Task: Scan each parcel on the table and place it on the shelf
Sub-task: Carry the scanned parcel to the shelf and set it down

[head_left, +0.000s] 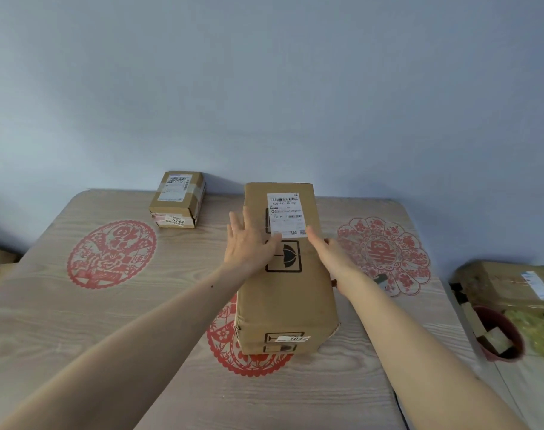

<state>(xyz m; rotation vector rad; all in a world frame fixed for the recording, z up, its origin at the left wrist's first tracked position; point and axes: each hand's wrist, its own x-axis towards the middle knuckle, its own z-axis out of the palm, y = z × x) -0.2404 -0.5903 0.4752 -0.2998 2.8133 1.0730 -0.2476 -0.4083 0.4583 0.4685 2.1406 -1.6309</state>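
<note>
A long brown cardboard parcel [287,293] lies lengthwise in the middle of the table [78,321], its white barcode label [284,214] facing up at the far end. My left hand [247,243] lies flat on the parcel's top left side with its fingers straight. My right hand [329,256] rests along the top right edge, one finger stretched toward the label, the other fingers partly hidden past the edge. A smaller taped parcel [177,200] numbered 5144 sits at the back left, by the wall.
Red paper-cut patterns decorate the wooden tabletop. A small grey object [381,279] lies on the table just right of my right wrist. Off the table's right side are another brown parcel [509,287] and a dark red pot [497,336] with a leafy plant.
</note>
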